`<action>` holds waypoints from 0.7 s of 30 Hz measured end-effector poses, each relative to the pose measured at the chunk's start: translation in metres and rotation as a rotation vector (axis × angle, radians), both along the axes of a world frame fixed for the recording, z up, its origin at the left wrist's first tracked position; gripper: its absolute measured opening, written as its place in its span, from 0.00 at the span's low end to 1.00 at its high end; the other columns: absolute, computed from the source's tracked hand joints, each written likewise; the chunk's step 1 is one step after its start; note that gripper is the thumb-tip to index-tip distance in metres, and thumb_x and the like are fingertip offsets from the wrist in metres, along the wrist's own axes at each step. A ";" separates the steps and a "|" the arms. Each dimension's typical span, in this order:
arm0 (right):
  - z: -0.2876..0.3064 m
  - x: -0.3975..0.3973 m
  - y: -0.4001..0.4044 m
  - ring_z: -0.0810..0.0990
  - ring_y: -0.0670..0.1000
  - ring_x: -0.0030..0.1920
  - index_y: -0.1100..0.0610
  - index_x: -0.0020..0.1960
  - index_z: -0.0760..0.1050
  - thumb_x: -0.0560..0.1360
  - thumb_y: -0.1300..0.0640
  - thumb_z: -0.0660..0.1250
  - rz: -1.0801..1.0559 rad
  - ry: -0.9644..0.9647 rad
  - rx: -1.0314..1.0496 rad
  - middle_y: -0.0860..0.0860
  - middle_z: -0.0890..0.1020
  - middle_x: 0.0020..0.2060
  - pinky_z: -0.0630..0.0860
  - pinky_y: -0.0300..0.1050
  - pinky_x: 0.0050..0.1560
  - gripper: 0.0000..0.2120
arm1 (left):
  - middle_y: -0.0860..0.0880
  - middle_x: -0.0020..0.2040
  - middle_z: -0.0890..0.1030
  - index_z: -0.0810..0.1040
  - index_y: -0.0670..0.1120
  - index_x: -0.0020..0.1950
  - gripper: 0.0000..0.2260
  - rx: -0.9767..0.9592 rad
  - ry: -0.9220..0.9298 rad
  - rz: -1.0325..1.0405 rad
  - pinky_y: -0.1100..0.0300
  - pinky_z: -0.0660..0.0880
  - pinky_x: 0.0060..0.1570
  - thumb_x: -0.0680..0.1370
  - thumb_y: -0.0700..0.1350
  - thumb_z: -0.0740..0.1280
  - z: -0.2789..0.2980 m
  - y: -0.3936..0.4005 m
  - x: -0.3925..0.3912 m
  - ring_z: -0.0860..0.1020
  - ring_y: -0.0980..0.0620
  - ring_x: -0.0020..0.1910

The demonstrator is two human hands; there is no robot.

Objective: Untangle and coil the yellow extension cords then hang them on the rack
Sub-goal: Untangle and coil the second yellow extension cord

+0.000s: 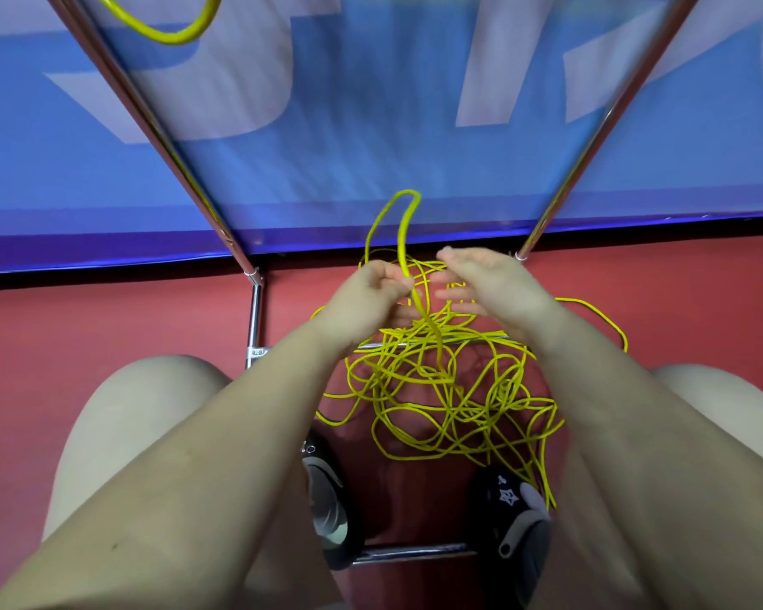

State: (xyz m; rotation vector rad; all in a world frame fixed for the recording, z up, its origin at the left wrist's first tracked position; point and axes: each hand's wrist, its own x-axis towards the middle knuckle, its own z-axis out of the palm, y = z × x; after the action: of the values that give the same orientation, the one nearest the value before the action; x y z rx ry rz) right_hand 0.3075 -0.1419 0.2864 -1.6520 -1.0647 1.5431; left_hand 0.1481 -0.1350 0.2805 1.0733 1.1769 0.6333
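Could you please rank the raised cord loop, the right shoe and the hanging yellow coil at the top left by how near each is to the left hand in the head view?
1. Raised cord loop: pinched by the left hand, rising above it.
2. Right shoe: on the floor, lower right.
3. Hanging yellow coil: top left, farthest.

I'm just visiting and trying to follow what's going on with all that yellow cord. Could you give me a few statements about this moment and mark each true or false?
1. The left hand pinches a raised loop of yellow cord. True.
2. The tangled cord lies on a table. False: it lies on the red floor, between the person's shoes.
3. The right hand has straight fingers and grips nothing. True.
4. No cord hangs higher up. False: a yellow loop hangs at the top left, by the metal rack.
5. The backdrop behind the rack is green. False: it is a blue banner.
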 end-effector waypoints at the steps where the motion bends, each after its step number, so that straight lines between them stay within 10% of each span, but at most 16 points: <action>1: -0.002 -0.002 -0.002 0.81 0.51 0.49 0.52 0.58 0.73 0.78 0.47 0.60 0.118 -0.117 0.008 0.53 0.81 0.52 0.75 0.45 0.50 0.13 | 0.48 0.39 0.76 0.68 0.46 0.43 0.08 -0.023 -0.036 0.050 0.64 0.78 0.32 0.81 0.38 0.59 0.003 0.003 -0.002 0.80 0.59 0.28; 7: -0.018 0.000 -0.013 0.78 0.51 0.46 0.52 0.48 0.73 0.74 0.53 0.68 0.505 -0.397 0.040 0.53 0.79 0.46 0.74 0.44 0.52 0.05 | 0.46 0.40 0.76 0.70 0.42 0.43 0.08 -0.117 -0.238 0.269 0.64 0.79 0.32 0.82 0.42 0.59 0.009 0.014 -0.013 0.82 0.56 0.31; 13: -0.014 -0.003 -0.012 0.80 0.52 0.36 0.65 0.47 0.72 0.76 0.61 0.65 0.317 -0.299 0.131 0.58 0.79 0.38 0.79 0.51 0.46 0.07 | 0.48 0.46 0.81 0.72 0.45 0.51 0.05 -0.133 -0.359 0.312 0.62 0.80 0.42 0.82 0.43 0.57 0.014 0.018 -0.014 0.83 0.54 0.40; 16: -0.004 -0.004 -0.008 0.80 0.42 0.28 0.61 0.47 0.73 0.77 0.61 0.64 0.122 -0.110 0.142 0.57 0.79 0.39 0.76 0.33 0.31 0.02 | 0.50 0.50 0.80 0.71 0.45 0.63 0.10 -0.036 -0.075 0.052 0.64 0.75 0.44 0.82 0.43 0.59 0.006 0.010 -0.011 0.78 0.56 0.45; 21: 0.005 0.005 -0.002 0.83 0.45 0.31 0.56 0.44 0.73 0.78 0.56 0.64 -0.208 0.151 0.067 0.51 0.79 0.38 0.77 0.34 0.32 0.05 | 0.46 0.51 0.79 0.72 0.47 0.63 0.12 0.080 0.258 -0.374 0.55 0.76 0.50 0.79 0.42 0.64 -0.019 -0.006 -0.006 0.76 0.55 0.43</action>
State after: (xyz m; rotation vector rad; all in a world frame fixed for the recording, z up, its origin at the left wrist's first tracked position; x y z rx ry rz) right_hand 0.3122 -0.1444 0.2918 -1.5226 -0.8286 1.4548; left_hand 0.1417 -0.1413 0.2611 1.4313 1.1349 0.2561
